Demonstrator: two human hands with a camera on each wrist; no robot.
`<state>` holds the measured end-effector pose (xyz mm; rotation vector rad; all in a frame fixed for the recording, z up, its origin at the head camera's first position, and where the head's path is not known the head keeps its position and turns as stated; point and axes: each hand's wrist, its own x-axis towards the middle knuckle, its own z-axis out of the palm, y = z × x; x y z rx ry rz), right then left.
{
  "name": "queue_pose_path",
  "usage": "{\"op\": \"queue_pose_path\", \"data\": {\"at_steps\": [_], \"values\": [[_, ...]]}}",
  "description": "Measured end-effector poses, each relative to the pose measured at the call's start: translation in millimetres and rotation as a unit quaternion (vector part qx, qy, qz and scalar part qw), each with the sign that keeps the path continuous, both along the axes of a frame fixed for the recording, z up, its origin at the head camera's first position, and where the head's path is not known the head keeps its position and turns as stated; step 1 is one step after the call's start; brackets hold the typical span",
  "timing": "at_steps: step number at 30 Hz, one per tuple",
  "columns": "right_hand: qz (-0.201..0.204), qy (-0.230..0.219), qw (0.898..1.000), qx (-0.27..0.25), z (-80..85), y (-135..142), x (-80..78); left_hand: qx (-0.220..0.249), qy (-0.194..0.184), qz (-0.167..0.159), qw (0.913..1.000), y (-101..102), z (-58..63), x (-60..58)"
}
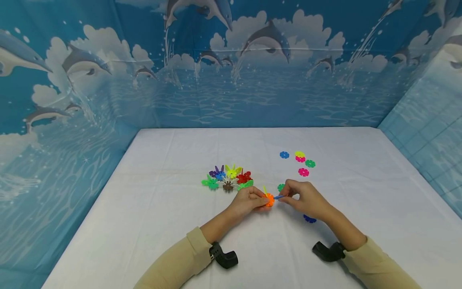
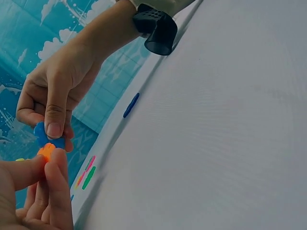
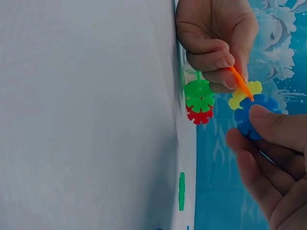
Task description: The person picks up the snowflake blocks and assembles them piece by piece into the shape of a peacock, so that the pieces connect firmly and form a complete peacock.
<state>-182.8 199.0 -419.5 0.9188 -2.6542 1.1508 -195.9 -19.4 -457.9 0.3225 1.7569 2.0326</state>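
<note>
I have both hands raised a little above the white counter (image 1: 162, 220), close together. My left hand (image 1: 249, 200) is nearly closed, and it pinches an orange disc (image 1: 270, 199) between the thumb and the fingers. A yellow disc (image 3: 253, 89) sticks out from this orange one, on its far side. My right hand (image 1: 302, 196) is also closed to a pinch, and it holds a blue disc (image 3: 244, 120) by thumb and fingers. The edge of the blue disc meets the edge of the orange disc; whether their slots are already engaged, I cannot tell.

Behind my left hand stands a cluster of joined discs (image 1: 228, 186), in purple, blue, yellow, red, green, white and brown, several of them upright.

Beyond my right hand there lie a loose blue disc (image 1: 284, 155), a loose yellow disc (image 1: 299, 153) which overlaps a pink disc (image 1: 300, 159), a green disc (image 1: 310, 163) and a second pink disc (image 1: 303, 172). Another green disc (image 1: 281, 187) is partly hidden by my right hand, and a dark blue disc (image 1: 309, 219) lies partly covered by my right forearm.
</note>
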Motion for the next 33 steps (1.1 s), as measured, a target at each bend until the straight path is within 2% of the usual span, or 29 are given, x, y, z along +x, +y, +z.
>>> {"op": "queue_pose_path", "data": {"at_steps": [7, 18, 23, 28, 31, 33], "values": [[0.027, 0.035, 0.999, -0.013, -5.9, -3.4, 0.7, -0.016, 0.021, -0.009, 0.9996, -0.8, -2.0, -0.6], [0.049, 0.065, 0.997, 0.01, -6.9, -7.9, 3.0, -0.028, 0.053, -0.02, 0.998, -0.4, -5.8, -0.1], [0.044, 0.007, 0.999, 0.01, 0.8, -2.8, 2.5, -0.016, 0.054, -0.046, 0.9974, -1.4, -5.4, -0.1], [0.065, -0.064, 0.996, -0.002, 12.0, 8.2, -0.5, -0.025, 0.029, -0.06, 0.9975, -2.0, 2.0, 0.8], [0.093, -0.11, 0.99, -0.012, 15.0, 13.6, -1.7, -0.036, 0.041, -0.069, 0.9961, -1.2, 5.2, 1.2], [0.111, -0.137, 0.984, -0.009, 15.8, 14.3, -1.5, -0.05, 0.068, -0.086, 0.9927, -0.7, 3.6, 0.5]]}}
